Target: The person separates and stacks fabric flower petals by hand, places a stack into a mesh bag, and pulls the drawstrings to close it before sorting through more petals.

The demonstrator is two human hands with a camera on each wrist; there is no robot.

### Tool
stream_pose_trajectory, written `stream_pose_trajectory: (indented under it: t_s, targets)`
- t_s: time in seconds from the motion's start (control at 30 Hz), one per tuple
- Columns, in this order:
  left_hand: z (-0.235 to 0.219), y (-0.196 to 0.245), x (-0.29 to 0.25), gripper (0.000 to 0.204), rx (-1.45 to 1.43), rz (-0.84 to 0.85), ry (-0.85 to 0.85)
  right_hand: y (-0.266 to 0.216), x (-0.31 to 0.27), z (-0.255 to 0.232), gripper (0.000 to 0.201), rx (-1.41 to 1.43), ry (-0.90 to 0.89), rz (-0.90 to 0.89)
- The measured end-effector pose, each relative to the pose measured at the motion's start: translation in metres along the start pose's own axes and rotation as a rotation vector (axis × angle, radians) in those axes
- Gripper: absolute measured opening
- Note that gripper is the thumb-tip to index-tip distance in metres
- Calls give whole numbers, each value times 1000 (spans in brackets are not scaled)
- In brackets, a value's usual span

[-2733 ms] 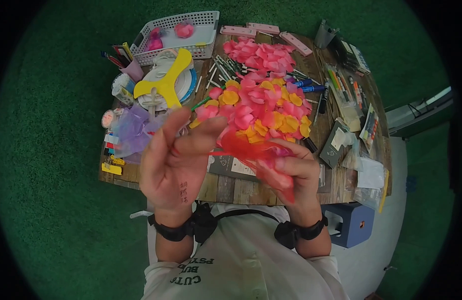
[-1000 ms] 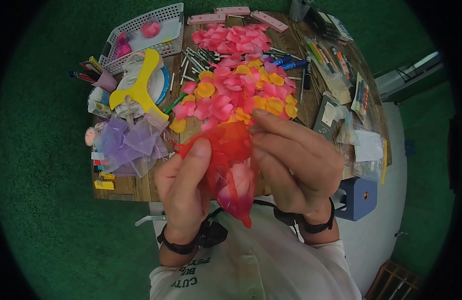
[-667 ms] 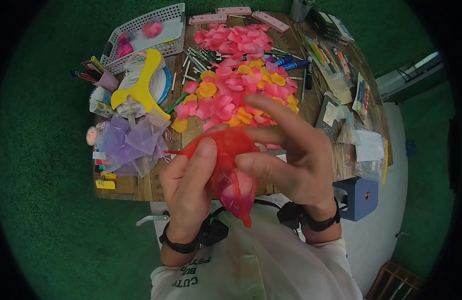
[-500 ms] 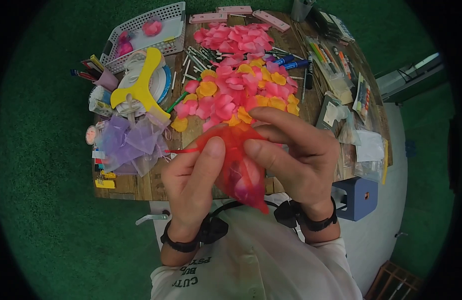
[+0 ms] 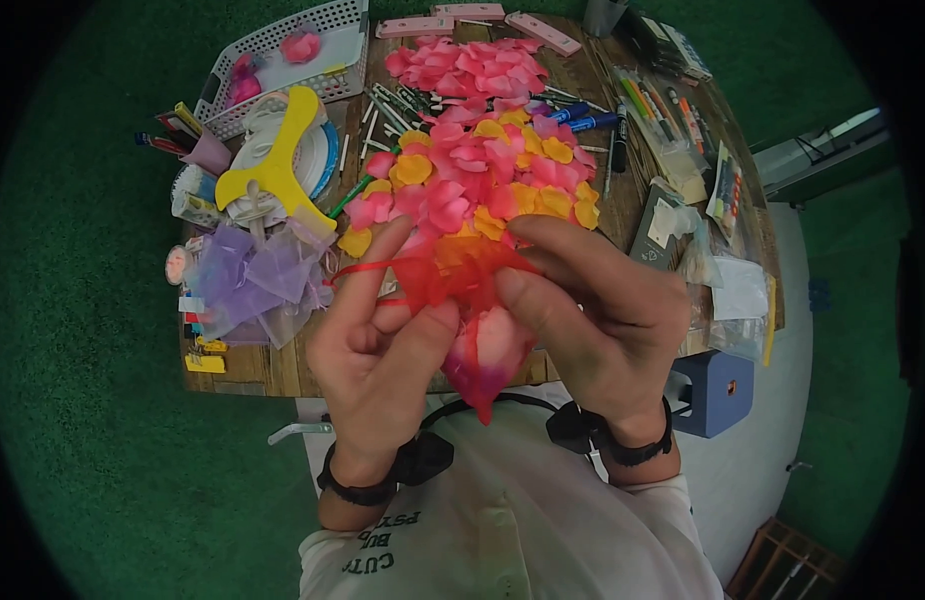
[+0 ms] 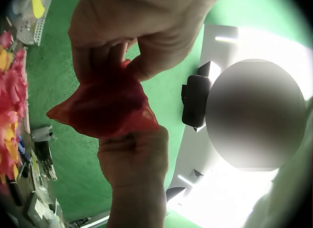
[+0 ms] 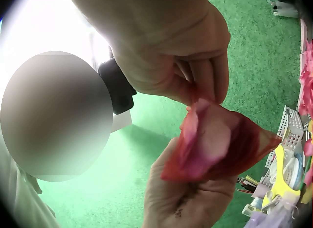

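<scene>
Left hand (image 5: 383, 375), right hand (image 5: 608, 330) pinch pouch (image 5: 473, 335) mid-frame, across table edge (image 5: 255, 384); floor (image 5: 133, 450) lower left; tip (image 5: 485, 410) down, long axis near-vertical.

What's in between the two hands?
The head view shows a sheer red pouch holding pink petals, between the left hand and right hand, both pinching it.

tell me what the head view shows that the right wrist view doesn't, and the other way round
Only the head view: the blue stool and blue markers.
Only the right wrist view: dark writing on the palm of the left hand.
Both: the sheer red pouch with pink filling, held by the left hand and right hand, plus the yellow three-armed piece, white basket and purple sheer bags.
</scene>
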State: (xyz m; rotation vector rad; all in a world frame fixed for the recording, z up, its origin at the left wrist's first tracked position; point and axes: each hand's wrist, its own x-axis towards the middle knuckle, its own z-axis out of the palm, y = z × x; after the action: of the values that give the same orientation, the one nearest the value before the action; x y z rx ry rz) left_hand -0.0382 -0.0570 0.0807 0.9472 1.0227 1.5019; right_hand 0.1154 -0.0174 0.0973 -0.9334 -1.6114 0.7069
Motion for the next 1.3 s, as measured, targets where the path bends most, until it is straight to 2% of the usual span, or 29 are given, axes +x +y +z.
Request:
stream_pose_trajectory:
  t_s: [0.07, 0.1, 0.13, 0.2, 0.27, 0.3, 0.33, 0.37, 0.43, 0.53, 0.63, 0.83, 0.93, 1.0, 1.13, 1.2, 1.23, 1.3]
  targets:
    - [1, 0, 1, 56, -71, -7, -41, -2, 0, -1, 24, 36, 3, 95]
    - [7, 4, 2, 56, -114, -39, 28, -1, 0, 0, 24, 36, 3, 96]
    - [11, 5, 3, 55, -158, -72, 97, 1, 0, 1, 24, 26, 29, 37]
    - [10, 5, 3, 55, -156, -60, 96, 0, 1, 2, 23, 16, 54, -21]
    - [4, 3, 3, 55, -155, -48, 95, -7, 4, 0, 27, -126, 156, -245]
    - [-5, 0, 2, 55, -106, -1, 12, -10, 7, -4, 27, -127, 154, -246]
    - [-9, -1, 1, 54, -55, 45, -71, -12, 10, -11, 25, -214, 13, -413]
    - [-6, 0, 0, 54, -57, 42, -73, -12, 11, -15, 24, -302, -128, -576]
    - [3, 5, -1, 54, -57, 20, -10, -10, 9, -2, 22, -277, -85, -570]
    - [3, 5, -5, 54, 3, 60, -30, -8, 9, 3, 22, -371, -70, -510]
    - [4, 5, -6, 55, 81, 36, 7, -3, 8, 5, 23, -333, -93, -542]
    - [1, 4, -7, 55, 258, 94, -43, 0, 6, 5, 29, -407, -185, -572]
    - [1, 6, -8, 54, 161, 47, -61, 1, 5, 5, 31, -439, -158, -607]
    - [1, 3, -7, 54, 167, 38, -40, -2, 5, 4, 29, -367, -144, -532]
    - [1, 3, -6, 53, 160, 36, 4, 1, 6, 1, 25, -221, -107, -511]
    - [-2, 2, -6, 53, 158, 43, -15, -6, 7, -5, 26, -122, -178, -277]
    - [-3, 2, -5, 52, 157, 51, -36, -5, 5, -6, 26, -122, -178, -277]
    - [-4, 3, -5, 52, 94, 16, -32, -2, 2, -6, 32, -4, -112, -158]
